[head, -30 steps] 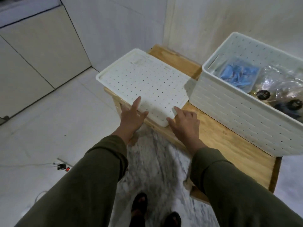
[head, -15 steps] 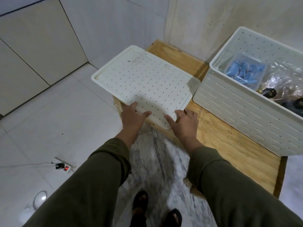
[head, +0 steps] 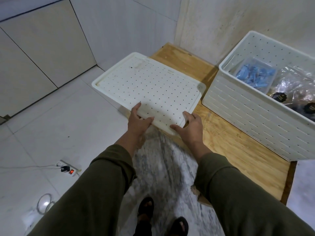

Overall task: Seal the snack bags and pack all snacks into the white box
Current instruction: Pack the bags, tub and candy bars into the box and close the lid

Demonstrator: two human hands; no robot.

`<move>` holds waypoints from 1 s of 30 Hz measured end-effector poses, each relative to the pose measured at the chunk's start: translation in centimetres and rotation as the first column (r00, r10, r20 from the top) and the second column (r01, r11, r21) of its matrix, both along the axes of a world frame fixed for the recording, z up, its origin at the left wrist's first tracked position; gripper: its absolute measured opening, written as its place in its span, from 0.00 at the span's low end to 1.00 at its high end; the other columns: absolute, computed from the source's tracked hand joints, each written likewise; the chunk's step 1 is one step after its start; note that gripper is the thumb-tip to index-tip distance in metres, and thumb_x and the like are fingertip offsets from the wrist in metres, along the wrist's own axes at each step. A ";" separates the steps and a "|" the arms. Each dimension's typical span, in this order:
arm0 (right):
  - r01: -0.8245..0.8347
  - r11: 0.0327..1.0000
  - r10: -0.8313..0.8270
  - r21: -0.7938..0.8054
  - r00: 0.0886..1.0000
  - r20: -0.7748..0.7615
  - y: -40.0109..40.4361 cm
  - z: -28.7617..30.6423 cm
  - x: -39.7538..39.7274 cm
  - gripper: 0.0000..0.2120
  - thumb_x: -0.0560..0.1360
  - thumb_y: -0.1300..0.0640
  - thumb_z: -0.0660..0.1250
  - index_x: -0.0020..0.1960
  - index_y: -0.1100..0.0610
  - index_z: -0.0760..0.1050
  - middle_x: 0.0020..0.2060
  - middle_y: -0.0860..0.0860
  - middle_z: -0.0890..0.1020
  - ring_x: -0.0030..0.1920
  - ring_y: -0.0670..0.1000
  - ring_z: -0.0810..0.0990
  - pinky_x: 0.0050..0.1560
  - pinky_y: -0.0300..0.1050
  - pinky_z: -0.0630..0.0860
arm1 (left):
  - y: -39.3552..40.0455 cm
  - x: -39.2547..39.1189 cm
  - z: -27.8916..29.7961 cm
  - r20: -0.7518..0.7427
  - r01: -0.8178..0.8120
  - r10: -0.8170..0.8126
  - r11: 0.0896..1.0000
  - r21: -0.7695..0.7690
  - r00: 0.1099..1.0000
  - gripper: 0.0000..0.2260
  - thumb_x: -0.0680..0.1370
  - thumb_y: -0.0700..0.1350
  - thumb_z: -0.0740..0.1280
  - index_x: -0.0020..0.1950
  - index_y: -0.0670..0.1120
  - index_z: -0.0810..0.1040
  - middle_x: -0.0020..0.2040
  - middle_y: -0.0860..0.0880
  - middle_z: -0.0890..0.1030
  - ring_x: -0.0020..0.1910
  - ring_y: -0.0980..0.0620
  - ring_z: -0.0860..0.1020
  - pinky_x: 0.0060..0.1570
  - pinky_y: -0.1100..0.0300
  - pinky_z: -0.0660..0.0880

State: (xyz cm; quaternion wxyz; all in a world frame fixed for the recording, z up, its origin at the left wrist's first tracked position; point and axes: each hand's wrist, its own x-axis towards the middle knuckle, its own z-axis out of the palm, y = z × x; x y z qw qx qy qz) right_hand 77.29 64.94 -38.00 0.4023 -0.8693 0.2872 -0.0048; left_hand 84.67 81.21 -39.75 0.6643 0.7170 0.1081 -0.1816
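Dim, flat indoor light fills your view, cool and greyish, with no hard sun or lamp beam visible. Soft shadows fall under the white lid [head: 148, 92] onto the wooden worktop [head: 230, 142] and beside the white box [head: 252, 120]. A small bright reflection glints on the glossy floor tiles [head: 46, 204] at lower left, and the clear bags [head: 296, 82] in the box catch faint sheen. Your wide lens bends wall lines and stretches your sleeves [head: 102, 193] at the bottom edge. The marbled floor strip [head: 162, 167] between your arms looks smeared, while the lid's holes stay fairly crisp.
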 end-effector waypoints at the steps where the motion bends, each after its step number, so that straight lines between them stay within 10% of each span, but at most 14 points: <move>1: -0.001 1.000 0.000 0.026 1.000 0.005 0.1 0.5 0.0 0.37 0.68 0.49 0.75 0.73 0.56 0.64 0.74 0.54 0.59 0.74 0.55 0.58 0.73 0.46 0.56 | 0.1 0.0 0.4 -0.011 -0.017 0.017 0.999 -0.041 1.000 0.32 0.72 0.34 0.70 0.71 0.54 0.64 0.66 0.45 0.70 0.58 0.47 0.75 0.47 0.55 0.81; 5: -0.018 0.996 0.014 0.087 0.999 0.040 0.6 2.7 0.5 0.36 0.69 0.52 0.74 0.73 0.57 0.63 0.73 0.55 0.62 0.73 0.56 0.60 0.73 0.49 0.59 | 0.4 -0.3 2.2 -0.067 -0.074 0.064 0.986 -0.148 0.996 0.33 0.74 0.30 0.67 0.73 0.52 0.61 0.57 0.46 0.72 0.46 0.54 0.75 0.31 0.66 0.78; 17: -0.060 0.995 0.047 0.076 0.987 0.155 0.5 11.3 -1.6 0.38 0.71 0.52 0.73 0.75 0.55 0.58 0.71 0.57 0.62 0.72 0.58 0.63 0.73 0.52 0.62 | 0.7 -0.7 11.1 0.047 0.007 -0.009 0.999 0.039 0.999 0.53 0.71 0.38 0.74 0.74 0.62 0.34 0.78 0.46 0.53 0.74 0.42 0.61 0.70 0.43 0.65; 30: -0.220 0.958 0.178 0.187 0.960 0.217 -0.8 15.7 -9.1 0.37 0.71 0.55 0.73 0.74 0.59 0.60 0.72 0.56 0.66 0.71 0.57 0.67 0.70 0.48 0.65 | 0.9 -10.4 15.5 0.021 -0.155 0.155 0.988 0.018 0.988 0.58 0.69 0.37 0.74 0.70 0.61 0.26 0.77 0.45 0.58 0.67 0.41 0.70 0.66 0.46 0.70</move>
